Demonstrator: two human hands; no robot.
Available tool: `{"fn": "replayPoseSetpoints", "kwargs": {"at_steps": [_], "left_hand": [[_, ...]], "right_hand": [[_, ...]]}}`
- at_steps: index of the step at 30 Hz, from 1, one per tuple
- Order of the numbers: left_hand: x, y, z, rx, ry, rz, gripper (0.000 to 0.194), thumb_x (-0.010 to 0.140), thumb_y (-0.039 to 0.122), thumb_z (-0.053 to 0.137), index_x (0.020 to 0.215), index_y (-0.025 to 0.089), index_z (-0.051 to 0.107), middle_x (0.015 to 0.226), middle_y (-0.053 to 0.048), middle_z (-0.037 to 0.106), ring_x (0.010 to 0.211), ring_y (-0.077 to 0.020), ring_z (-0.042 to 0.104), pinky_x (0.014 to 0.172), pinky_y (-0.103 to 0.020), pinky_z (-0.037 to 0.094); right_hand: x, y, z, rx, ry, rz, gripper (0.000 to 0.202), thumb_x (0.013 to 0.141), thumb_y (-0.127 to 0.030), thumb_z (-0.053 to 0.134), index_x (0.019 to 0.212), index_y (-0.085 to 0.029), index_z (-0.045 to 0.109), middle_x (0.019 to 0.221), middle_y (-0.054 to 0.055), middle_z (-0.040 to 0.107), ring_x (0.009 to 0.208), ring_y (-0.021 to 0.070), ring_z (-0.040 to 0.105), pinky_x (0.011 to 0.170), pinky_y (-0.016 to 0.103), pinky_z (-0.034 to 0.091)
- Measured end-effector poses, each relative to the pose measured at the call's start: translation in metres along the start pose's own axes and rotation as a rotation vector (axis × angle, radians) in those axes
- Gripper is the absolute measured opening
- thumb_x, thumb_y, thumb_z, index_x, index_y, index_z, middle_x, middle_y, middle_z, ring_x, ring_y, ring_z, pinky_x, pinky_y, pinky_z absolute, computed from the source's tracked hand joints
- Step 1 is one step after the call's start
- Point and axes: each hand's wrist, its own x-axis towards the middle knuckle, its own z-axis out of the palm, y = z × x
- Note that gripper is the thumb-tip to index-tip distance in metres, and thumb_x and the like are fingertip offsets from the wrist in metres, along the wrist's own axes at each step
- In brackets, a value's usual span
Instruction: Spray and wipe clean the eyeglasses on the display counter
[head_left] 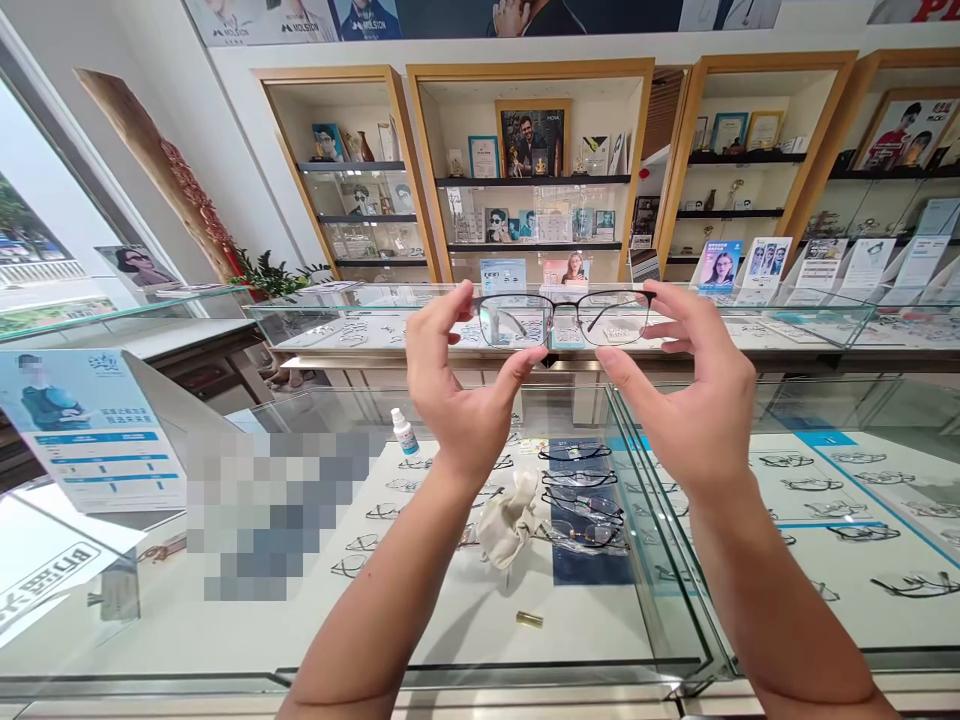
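Observation:
A pair of dark-rimmed eyeglasses (564, 304) is held up level in front of me, lenses facing me, above the glass display counter. My left hand (466, 385) grips the left end of the frame between thumb and fingers. At the right end, my right hand (686, 385) pinches the frame the same way, its thumb below the right lens. Beneath the hands, a crumpled beige cloth (506, 525) lies on the glass, and a small gold cylinder (529, 619) rests nearer to me. A white bottle (404, 433) stands beyond my left forearm.
Rows of eyeglasses (812, 485) lie inside the glass counter (525, 655). A blue and white sign (90, 430) stands at the left. Another glass counter (360, 360) crosses behind, with wooden-framed wall shelves (534, 72) beyond.

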Motion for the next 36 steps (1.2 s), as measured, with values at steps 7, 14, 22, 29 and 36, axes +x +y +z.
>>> {"fn": "replayPoseSetpoints", "kwargs": {"at_steps": [7,14,22,29,36], "left_hand": [[-0.0005,0.0049,0.0019,-0.064,0.017,-0.035,0.063,0.095,0.064,0.081,0.145,0.029,0.065,0.133,-0.009,0.070,0.118,-0.0259,0.069,0.096,-0.041,0.057],[0.0015,0.0060,0.0002,-0.038,0.020,-0.012,0.064,0.094,0.065,0.082,0.144,0.028,0.066,0.134,-0.010,0.068,0.124,-0.0291,0.067,0.099,-0.045,0.058],[0.0021,0.0026,-0.0009,-0.026,-0.013,-0.052,0.068,0.091,0.067,0.084,0.143,0.027,0.067,0.136,-0.011,0.068,0.111,-0.0254,0.070,0.088,-0.041,0.061],[0.0027,0.0022,-0.0004,-0.044,0.015,-0.054,0.069,0.088,0.067,0.087,0.141,0.026,0.069,0.129,-0.010,0.068,0.101,-0.0218,0.069,0.082,-0.038,0.059],[0.0021,0.0009,-0.0006,-0.099,0.022,-0.018,0.064,0.091,0.061,0.087,0.142,0.026,0.070,0.125,-0.007,0.068,0.098,-0.0208,0.067,0.081,-0.037,0.056]], "right_hand": [[0.0019,-0.0042,-0.0019,-0.036,0.014,-0.015,0.050,0.101,-0.041,0.077,0.149,-0.032,0.066,0.138,0.009,0.077,0.110,0.0309,0.077,0.100,0.056,0.067],[0.0020,-0.0031,-0.0027,-0.043,0.012,-0.048,0.054,0.101,-0.038,0.076,0.154,-0.031,0.067,0.137,0.011,0.077,0.127,0.0360,0.074,0.111,0.063,0.062],[0.0030,-0.0066,-0.0040,-0.083,0.045,-0.072,0.050,0.101,-0.037,0.078,0.150,-0.029,0.071,0.132,0.011,0.080,0.120,0.0337,0.077,0.106,0.058,0.066],[0.0031,-0.0085,-0.0030,-0.084,0.049,-0.060,0.050,0.101,-0.038,0.078,0.150,-0.029,0.071,0.132,0.011,0.080,0.118,0.0328,0.077,0.105,0.057,0.067],[0.0029,-0.0083,-0.0032,-0.072,0.051,-0.058,0.050,0.101,-0.037,0.078,0.150,-0.028,0.071,0.131,0.011,0.080,0.117,0.0332,0.077,0.105,0.057,0.066]]}}
